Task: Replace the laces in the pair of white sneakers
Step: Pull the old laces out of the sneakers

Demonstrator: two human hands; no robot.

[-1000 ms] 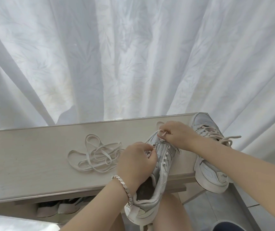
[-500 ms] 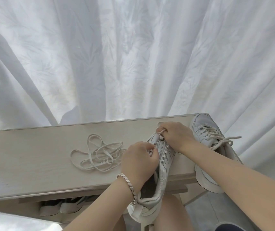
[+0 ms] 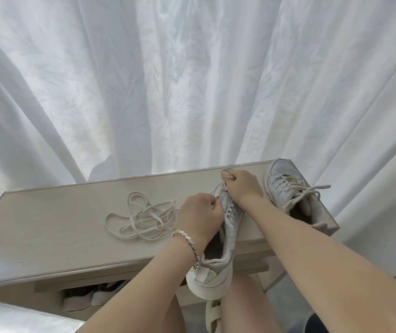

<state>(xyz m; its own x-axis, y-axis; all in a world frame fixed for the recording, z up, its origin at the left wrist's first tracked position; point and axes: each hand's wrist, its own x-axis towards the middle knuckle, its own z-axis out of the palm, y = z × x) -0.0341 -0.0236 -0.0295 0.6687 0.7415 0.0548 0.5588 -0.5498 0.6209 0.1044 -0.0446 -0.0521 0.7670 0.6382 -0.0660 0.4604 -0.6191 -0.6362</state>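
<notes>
While pinching the lace loop (image 3: 226, 172) with the right hand (image 3: 241, 188) and gripping the sneaker (image 3: 232, 227), propped over the desk (image 3: 60, 224) edge, with the left hand (image 3: 200, 216), risks overpulling and tipping it floorward.

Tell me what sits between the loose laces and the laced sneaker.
Head view: the other sneaker, left hand gripping it at the eyelets, right hand pinching a lace loop.

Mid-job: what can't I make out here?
Head view:
- Upper eyelets of the held white sneaker: behind the left hand.
- End of the looped white lace: inside the curled right hand.
- Shape of the dark shoes under the pale wooden bench: shadowed, cut off by its top.
</notes>
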